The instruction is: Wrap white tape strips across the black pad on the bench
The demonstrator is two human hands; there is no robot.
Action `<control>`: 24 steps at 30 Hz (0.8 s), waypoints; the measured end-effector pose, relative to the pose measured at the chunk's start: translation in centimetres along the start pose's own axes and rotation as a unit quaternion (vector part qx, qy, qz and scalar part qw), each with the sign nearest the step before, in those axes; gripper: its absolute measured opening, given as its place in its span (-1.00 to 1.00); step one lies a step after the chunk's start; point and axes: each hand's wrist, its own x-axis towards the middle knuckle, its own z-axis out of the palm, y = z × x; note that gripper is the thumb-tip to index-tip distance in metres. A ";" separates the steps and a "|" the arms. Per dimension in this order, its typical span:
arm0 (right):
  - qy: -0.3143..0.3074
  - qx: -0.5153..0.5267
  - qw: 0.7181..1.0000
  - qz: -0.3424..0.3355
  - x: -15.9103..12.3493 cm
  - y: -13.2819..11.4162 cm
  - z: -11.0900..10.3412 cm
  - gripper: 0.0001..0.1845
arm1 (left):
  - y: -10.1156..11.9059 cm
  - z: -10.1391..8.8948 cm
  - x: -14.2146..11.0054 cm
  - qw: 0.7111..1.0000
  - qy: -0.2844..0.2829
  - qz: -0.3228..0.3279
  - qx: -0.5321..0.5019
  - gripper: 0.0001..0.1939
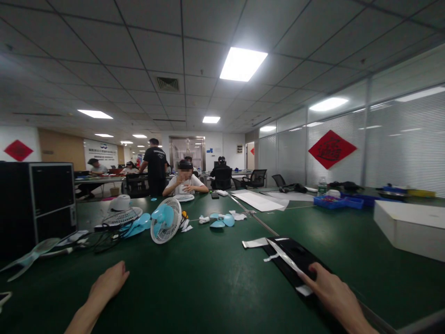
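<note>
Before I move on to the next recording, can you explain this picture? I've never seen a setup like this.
There is no machine: these are a person's bare hands, seen from a camera worn on the head. The left hand is near the green table, with nothing visible in it. The right hand has its fingers at a flat black item with white strips; how firmly is unclear. Also there: a white fan guard with blue blades, a separate blue fan blade and a blue tray. Another person sits opposite.
</note>
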 end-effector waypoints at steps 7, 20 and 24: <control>-0.014 0.096 0.995 -0.007 1.5 1.5 1.2 -0.46 | -0.1 0.1 0.0 1.000 -0.002 0.007 0.014 -0.81; 0.091 0.241 0.951 -0.170 1.0 -6.2 -2.3 -0.59 | 0.2 -0.1 -0.3 1.000 -0.003 0.003 0.010 -0.80; 0.130 0.211 0.942 -0.228 0.6 -8.4 -3.1 -0.62 | 0.2 -0.2 -0.3 1.000 0.001 -0.002 0.000 -0.82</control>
